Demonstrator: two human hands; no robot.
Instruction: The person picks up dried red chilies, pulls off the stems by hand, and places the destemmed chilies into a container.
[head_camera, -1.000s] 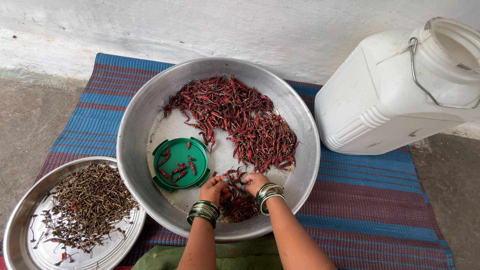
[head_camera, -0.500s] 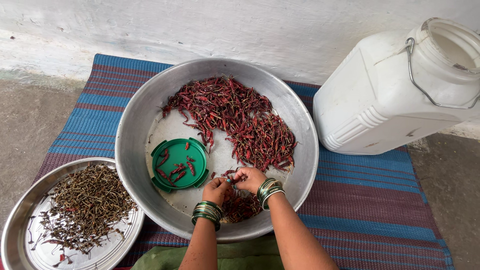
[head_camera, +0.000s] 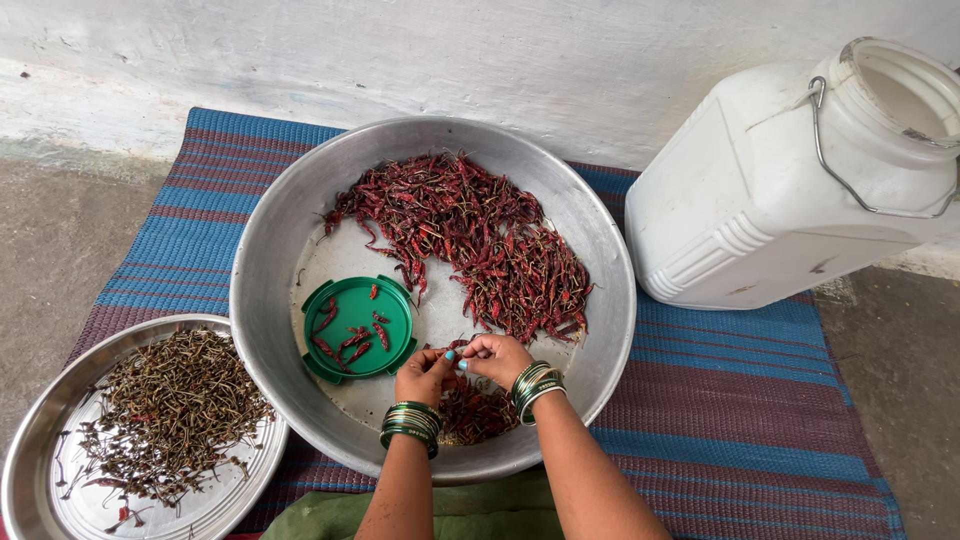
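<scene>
Low in the middle of the frame, the left hand (head_camera: 425, 375) and the right hand (head_camera: 497, 357) meet over the near side of a wide, round, grey metal basin (head_camera: 270, 250). The fingers of both hands are pinched nearly closed, tips touching one another, around what looks like a single dried red chilli (head_camera: 459, 346); it is too small to say which hand has the firmer hold. Each wrist wears a stack of green bangles (head_camera: 410, 424).

Just below the hands, in the basin's near part, lies a small heap of dried red chillies (head_camera: 470, 412). A much larger pile of dried red chillies (head_camera: 470, 235) fills the far and right part of the basin. To the left of the hands, on the basin floor, sits a green plastic lid (head_camera: 355, 302) with a few red chillies resting in it.

At the lower left of the frame, a shallow round steel plate (head_camera: 40, 440) touches the basin's edge and holds a mound of brownish-green chilli stalks (head_camera: 175, 410). At the upper right, a big white plastic jar with a wire handle (head_camera: 770, 190) lies tilted beside the basin. Everything stands on a blue and maroon striped woven mat (head_camera: 740, 400) spread on the floor beside a whitewashed wall (head_camera: 450, 50).
</scene>
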